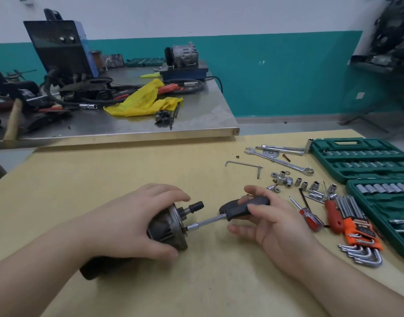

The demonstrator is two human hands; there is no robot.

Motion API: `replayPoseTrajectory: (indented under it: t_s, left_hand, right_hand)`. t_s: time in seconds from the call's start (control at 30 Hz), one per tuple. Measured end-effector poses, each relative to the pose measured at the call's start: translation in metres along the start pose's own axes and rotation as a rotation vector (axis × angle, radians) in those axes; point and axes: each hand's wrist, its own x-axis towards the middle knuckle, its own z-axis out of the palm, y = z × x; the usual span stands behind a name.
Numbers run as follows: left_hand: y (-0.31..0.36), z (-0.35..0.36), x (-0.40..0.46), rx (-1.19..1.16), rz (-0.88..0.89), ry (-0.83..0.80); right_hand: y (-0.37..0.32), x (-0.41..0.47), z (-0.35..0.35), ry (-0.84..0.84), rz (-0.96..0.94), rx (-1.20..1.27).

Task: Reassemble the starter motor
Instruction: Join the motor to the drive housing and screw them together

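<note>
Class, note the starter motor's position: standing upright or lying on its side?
On its side: the starter motor lies along the table, end plate facing sideways toward the socket driver.

The dark, grimy starter motor [166, 227] lies on its side on the yellow table, shaft end facing right.

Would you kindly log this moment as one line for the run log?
left hand: holds motor on table | right hand: grips driver | socket tip at motor end cover

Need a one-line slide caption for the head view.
Left hand steadies the starter motor on the table while the right hand holds a socket driver against its end plate.
</note>
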Motion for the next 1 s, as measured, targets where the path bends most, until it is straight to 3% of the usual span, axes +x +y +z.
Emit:
replayPoseTrajectory:
  t_s: [0.13, 0.33, 0.67, 0.87, 1.0]
  left_hand:
    - [0.032, 0.020, 0.013, 0.206, 0.166, 0.277]
    - [0.033, 0.032, 0.019, 0.213, 0.181, 0.409]
    - [0.032, 0.036, 0.023, 0.233, 0.196, 0.420]
    - [0.033, 0.035, 0.024, 0.228, 0.192, 0.416]
    - [0.035, 0.034, 0.023, 0.242, 0.181, 0.416]
  right_hand:
    - [0.002, 0.002, -0.006, -0.006, -0.048, -0.175]
    - [0.002, 0.003, -0.006, -0.013, -0.025, -0.149]
    - [0.004, 0.011, -0.006, 0.020, -0.031, -0.263]
    - [0.004, 0.009, -0.014, -0.038, -0.031, -0.209]
    - [0.006, 0.010, -0.010, 0.035, -0.040, -0.325]
